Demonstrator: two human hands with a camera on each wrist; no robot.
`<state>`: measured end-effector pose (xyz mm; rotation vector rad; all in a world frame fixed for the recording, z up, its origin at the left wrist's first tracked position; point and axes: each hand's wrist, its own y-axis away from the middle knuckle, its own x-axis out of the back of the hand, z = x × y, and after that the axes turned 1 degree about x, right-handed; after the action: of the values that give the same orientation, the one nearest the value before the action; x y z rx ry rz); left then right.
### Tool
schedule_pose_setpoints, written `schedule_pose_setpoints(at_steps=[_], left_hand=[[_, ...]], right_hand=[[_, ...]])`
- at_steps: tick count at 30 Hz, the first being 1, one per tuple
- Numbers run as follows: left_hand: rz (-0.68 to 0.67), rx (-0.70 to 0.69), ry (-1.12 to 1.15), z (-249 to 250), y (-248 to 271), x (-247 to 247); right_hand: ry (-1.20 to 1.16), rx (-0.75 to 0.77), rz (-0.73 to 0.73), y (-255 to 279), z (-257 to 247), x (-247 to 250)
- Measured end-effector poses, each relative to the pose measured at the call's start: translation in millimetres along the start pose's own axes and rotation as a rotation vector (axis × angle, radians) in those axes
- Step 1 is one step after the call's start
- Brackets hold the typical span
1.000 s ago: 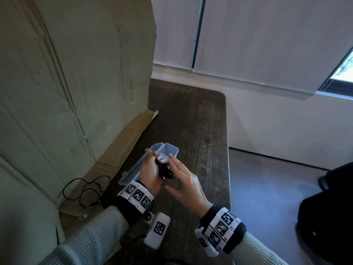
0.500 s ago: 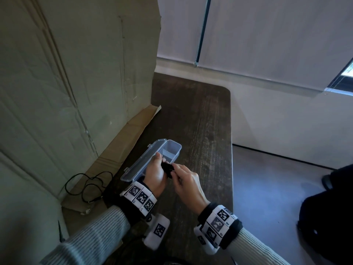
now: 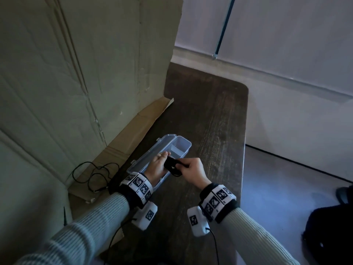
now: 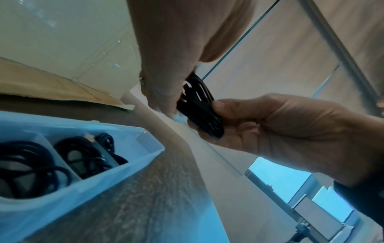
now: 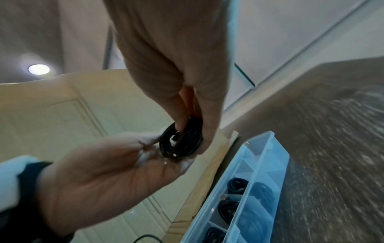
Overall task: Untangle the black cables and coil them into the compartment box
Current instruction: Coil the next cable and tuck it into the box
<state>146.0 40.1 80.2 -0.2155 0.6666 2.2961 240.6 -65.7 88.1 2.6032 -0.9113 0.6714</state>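
Observation:
A small coil of black cable (image 3: 172,166) is held just above the near end of the clear compartment box (image 3: 181,144). My right hand (image 3: 184,166) pinches the coil (image 5: 180,143) between thumb and fingers from the right. My left hand (image 3: 162,161) holds its other side, thumb over it and fingertips (image 5: 178,162) under it. In the left wrist view, coiled black cables (image 4: 83,156) fill two compartments of the box (image 4: 143,157). The far compartments (image 3: 180,145) look empty. A loose black cable (image 3: 91,175) lies tangled on the cardboard flap to the left.
The box lies with its lid (image 3: 152,152) open on a dark wooden table (image 3: 210,119). A tall cardboard sheet (image 3: 86,73) stands along the table's left side, its flap (image 3: 131,134) flat on the table. The table's right edge (image 3: 243,150) drops to the floor.
My right hand, open beside the coil a second ago, has closed on it. Both hands have stayed over the near end of the box.

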Motion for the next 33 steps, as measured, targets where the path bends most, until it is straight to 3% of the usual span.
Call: schedule_pose_setpoints(at_steps=[4,8,11,14,18,24,30,33], left_hand=[[-0.013,0.000,-0.239,-1.8,-24.5,23.2],[-0.096,-0.183,-0.707,4.2,-49.0,30.7],[-0.088,-0.259,-0.907,17.1,-73.7,28.2],[-0.177,-0.267,-1.057,28.5,-88.7,22.4],[-0.220,-0.228,-1.126,23.7,-102.4,23.8],[-0.090,-0.236,-1.068,3.5,-102.5,53.6],[-0.057,-0.240,-1.055,0.4,-105.4,75.8],[-0.002,-0.216,-0.951,-2.4,-105.6,85.0]], right_hand=[[-0.127,-0.091,-0.033,-28.5,10.8,-0.5],[-0.300,-0.152,-0.028,-48.9,25.5,-1.1],[-0.467,-0.170,-0.010,-58.1,36.4,0.8],[-0.493,-0.179,0.014,-65.5,45.8,2.5],[-0.260,-0.113,0.100,-80.4,51.0,-2.8],[-0.036,-0.091,0.353,-100.3,60.9,-28.1],[0.159,0.133,0.323,-113.1,73.5,-48.6],[0.402,0.046,0.243,-116.7,70.2,-51.8]])
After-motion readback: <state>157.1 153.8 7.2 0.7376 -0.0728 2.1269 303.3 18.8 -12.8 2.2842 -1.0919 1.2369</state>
